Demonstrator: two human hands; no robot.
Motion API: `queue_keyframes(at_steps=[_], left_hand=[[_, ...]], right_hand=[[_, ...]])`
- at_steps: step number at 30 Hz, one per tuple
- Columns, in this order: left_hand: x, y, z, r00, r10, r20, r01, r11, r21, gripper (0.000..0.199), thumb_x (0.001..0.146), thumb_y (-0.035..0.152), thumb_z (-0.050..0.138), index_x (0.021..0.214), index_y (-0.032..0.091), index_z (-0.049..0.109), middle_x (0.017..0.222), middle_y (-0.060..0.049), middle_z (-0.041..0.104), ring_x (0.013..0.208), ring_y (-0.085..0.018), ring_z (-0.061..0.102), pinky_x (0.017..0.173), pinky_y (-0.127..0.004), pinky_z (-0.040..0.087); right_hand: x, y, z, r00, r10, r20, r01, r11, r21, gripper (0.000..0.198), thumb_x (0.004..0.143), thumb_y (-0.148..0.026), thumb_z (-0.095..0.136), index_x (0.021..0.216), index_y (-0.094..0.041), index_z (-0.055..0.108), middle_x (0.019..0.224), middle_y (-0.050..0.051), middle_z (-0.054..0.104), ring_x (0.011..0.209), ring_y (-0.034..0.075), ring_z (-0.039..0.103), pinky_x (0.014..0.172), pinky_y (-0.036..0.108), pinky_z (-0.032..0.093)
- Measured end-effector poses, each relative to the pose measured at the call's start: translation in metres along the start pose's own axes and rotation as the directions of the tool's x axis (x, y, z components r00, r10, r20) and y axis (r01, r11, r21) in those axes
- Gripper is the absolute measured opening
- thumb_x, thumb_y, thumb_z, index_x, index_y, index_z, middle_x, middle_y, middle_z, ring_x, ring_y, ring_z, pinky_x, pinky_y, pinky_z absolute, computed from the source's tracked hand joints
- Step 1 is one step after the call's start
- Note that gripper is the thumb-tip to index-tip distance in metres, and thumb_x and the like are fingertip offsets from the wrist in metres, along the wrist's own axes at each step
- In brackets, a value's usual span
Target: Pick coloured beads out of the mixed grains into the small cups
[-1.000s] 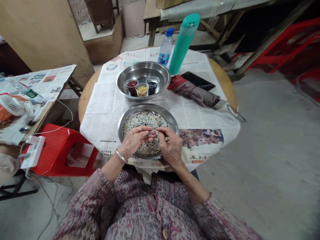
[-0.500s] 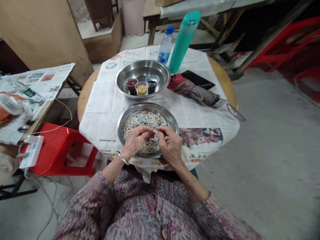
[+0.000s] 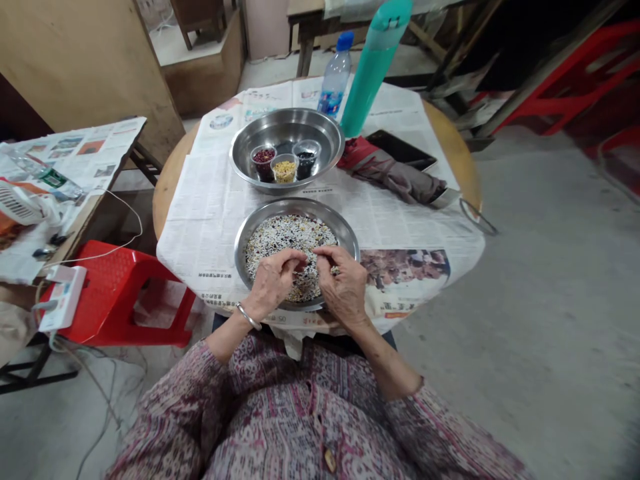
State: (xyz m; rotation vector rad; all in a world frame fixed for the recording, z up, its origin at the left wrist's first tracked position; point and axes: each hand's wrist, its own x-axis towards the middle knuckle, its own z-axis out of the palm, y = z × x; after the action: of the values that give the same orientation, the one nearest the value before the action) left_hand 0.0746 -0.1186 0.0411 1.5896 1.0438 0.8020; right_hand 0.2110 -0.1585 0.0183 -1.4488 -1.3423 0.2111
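A metal basin near the table's front edge holds a mix of white, dark and yellow grains. Over its right half, my right hand is closed, thumb and fingertips drawn together. My left hand, with a silver bangle at the wrist, is curled in a pinch above the grains. Anything between the fingers of either hand is too small to make out. Behind stands a second metal basin with three clear cups: dark red beans, yellow kernels and black beans.
Newspaper covers the round table. Behind the basins stand a water bottle and a teal bottle. A folded umbrella and a dark flat device lie at right. A red stool stands at left.
The view has shifted slightly, so the table's far side sits higher in the picture. Both hands stay pinched over the front basin, with only small finger movement.
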Motion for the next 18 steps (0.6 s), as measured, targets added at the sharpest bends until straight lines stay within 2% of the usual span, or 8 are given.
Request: queue_keyframes(at_steps=[3,6,13,18], left_hand=[[0.0009,0.0062,0.0008,0.983,-0.177,0.041,0.181,0.929,-0.323,0.013,0.085,0.013,0.056,0.089,0.015,0.069,0.08,-0.004,0.071,0.075,-0.014,0.068,0.076,-0.03,0.057],[0.0021,0.0094,0.0003,0.955,-0.281,0.094,0.289,0.815,-0.501,0.013,0.081,0.009,0.059,0.086,0.013,0.07,0.08,-0.005,0.072,0.074,-0.012,0.067,0.083,-0.033,0.056],[0.0032,0.011,-0.0057,0.924,-0.32,0.211,0.381,0.703,-0.6,0.013,0.08,0.011,0.065,0.09,0.009,0.072,0.085,-0.009,0.073,0.076,-0.013,0.068,0.089,-0.034,0.053],[0.0034,0.01,-0.0075,0.921,-0.333,0.203,0.385,0.696,-0.606,0.012,0.081,0.012,0.066,0.092,0.008,0.071,0.084,-0.009,0.073,0.072,-0.012,0.067,0.083,-0.032,0.054]], right_hand=[[-0.0004,0.0001,0.0002,1.0,0.007,0.007,-0.007,1.0,-0.005,0.018,0.09,-0.019,0.047,0.09,-0.022,0.066,0.083,0.003,0.07,0.076,0.016,0.065,0.07,0.03,0.052],[-0.0005,0.0009,0.0006,1.0,-0.001,-0.001,0.001,1.0,-0.006,0.018,0.089,-0.019,0.048,0.09,-0.021,0.066,0.083,0.003,0.07,0.075,0.017,0.065,0.07,0.031,0.052],[-0.0003,0.0002,0.0009,1.0,-0.004,-0.005,0.004,1.0,-0.002,0.014,0.089,-0.02,0.051,0.091,-0.021,0.065,0.084,0.003,0.069,0.072,0.016,0.063,0.07,0.03,0.053],[-0.0002,0.0002,0.001,1.0,-0.023,-0.003,0.023,1.0,-0.009,0.013,0.088,-0.018,0.052,0.092,-0.02,0.065,0.082,0.002,0.068,0.069,0.014,0.061,0.068,0.029,0.052]])
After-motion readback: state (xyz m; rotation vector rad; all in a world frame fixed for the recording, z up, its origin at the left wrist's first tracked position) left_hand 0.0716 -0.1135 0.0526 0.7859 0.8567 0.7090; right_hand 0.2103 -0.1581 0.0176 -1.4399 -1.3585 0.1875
